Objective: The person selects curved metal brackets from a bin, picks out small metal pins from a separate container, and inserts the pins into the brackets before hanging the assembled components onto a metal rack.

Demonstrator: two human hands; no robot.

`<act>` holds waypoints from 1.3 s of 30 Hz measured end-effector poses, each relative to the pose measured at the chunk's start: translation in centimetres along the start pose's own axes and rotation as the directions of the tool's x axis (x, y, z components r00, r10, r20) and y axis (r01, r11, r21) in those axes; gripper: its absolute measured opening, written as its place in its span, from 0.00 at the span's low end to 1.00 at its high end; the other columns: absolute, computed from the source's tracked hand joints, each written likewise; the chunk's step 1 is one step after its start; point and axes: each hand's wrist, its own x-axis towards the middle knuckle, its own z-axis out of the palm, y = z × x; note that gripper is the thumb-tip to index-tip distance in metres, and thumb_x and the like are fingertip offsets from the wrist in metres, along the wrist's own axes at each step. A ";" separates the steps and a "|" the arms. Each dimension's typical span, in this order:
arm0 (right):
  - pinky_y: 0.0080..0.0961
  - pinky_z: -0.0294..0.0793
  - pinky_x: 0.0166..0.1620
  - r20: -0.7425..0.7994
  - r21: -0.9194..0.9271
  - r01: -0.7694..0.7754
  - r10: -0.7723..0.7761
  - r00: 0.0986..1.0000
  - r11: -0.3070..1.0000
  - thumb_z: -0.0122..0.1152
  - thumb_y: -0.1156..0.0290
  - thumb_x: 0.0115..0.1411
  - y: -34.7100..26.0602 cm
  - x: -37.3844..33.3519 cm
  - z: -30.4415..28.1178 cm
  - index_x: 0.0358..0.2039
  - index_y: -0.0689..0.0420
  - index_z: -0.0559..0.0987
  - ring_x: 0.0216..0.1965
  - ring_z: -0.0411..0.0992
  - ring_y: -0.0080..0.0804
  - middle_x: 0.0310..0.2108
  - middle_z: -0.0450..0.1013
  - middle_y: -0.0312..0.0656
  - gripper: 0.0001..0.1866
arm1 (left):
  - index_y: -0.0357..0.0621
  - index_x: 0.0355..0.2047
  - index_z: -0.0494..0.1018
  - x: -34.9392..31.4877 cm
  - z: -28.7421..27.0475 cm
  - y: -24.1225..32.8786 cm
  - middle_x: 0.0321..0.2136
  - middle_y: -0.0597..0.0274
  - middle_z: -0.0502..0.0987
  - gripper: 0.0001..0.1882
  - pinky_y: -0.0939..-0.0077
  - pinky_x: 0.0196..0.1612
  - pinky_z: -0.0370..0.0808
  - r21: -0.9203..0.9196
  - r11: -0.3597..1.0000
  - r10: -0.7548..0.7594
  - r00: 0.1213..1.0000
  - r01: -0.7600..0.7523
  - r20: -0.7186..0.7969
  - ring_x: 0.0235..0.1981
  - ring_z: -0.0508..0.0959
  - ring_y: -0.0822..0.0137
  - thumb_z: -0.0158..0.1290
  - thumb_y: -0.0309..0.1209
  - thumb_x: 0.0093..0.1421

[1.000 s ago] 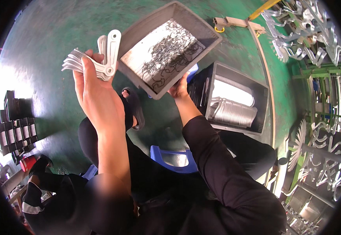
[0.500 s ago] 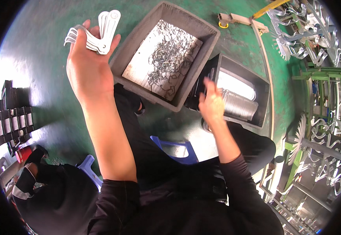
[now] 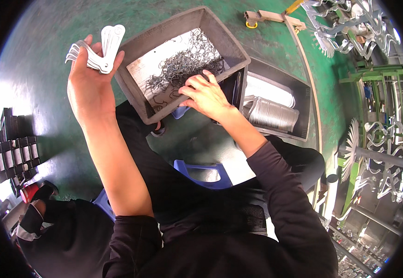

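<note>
Raised at the far left, my left hand (image 3: 91, 85) is closed around a fanned bunch of white curved metal brackets (image 3: 107, 46). Their hooked ends stick out past my fingers on the left side, and their rounded ends point up. My right hand (image 3: 206, 96) grips the near right rim of a grey plastic bin (image 3: 134, 92), fingers curled over the wall. Inside the bin a tangle of small dark wire hooks (image 3: 180, 67) lies on a pale sheet, just beyond my right fingertips.
Right of the bin stands a dark crate (image 3: 299, 99) with rows of nested metal parts (image 3: 275, 113). A blue plastic stool (image 3: 206, 178) shows by my legs. Racks of hanging metal pieces (image 3: 382, 162) line the right side. A dark-clothed person (image 3: 67, 236) is at lower left.
My right hand has moved left from beside the crate onto the bin's rim. The bin has turned, and its hooks now lie nearer that rim. My left hand still holds the brackets.
</note>
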 end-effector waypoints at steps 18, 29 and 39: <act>0.56 0.54 0.52 0.106 0.638 -0.592 0.705 0.701 0.493 0.62 0.73 0.43 -6.9 -6.3 9.5 0.45 0.52 0.67 0.50 0.61 0.43 0.42 0.65 0.41 0.26 | 0.35 0.49 0.63 -0.3 -1.1 0.4 0.38 0.58 0.68 0.18 0.48 0.51 0.65 0.078 0.997 -0.019 0.996 0.026 -0.091 0.44 0.70 0.63 0.41 0.33 0.62; 0.55 0.61 0.46 0.681 0.729 -0.382 0.545 0.489 -0.568 0.54 0.70 0.40 -3.7 -2.6 15.4 0.47 0.44 0.56 0.47 0.60 0.40 0.40 0.64 0.37 0.31 | 0.34 0.48 0.64 -1.3 -0.3 0.7 0.34 0.58 0.71 0.18 0.60 0.45 0.69 0.018 1.000 0.016 1.000 -0.015 -0.019 0.41 0.72 0.63 0.41 0.34 0.62; 0.43 0.61 0.54 -0.061 0.210 -0.237 0.254 0.965 0.949 0.58 0.74 0.45 -10.0 -2.4 -2.4 0.44 0.53 0.71 0.54 0.60 0.42 0.45 0.68 0.44 0.22 | 0.32 0.48 0.63 -0.4 -1.9 1.3 0.35 0.56 0.70 0.18 0.57 0.47 0.71 0.003 0.996 0.088 0.995 -0.088 -0.056 0.41 0.72 0.62 0.39 0.32 0.63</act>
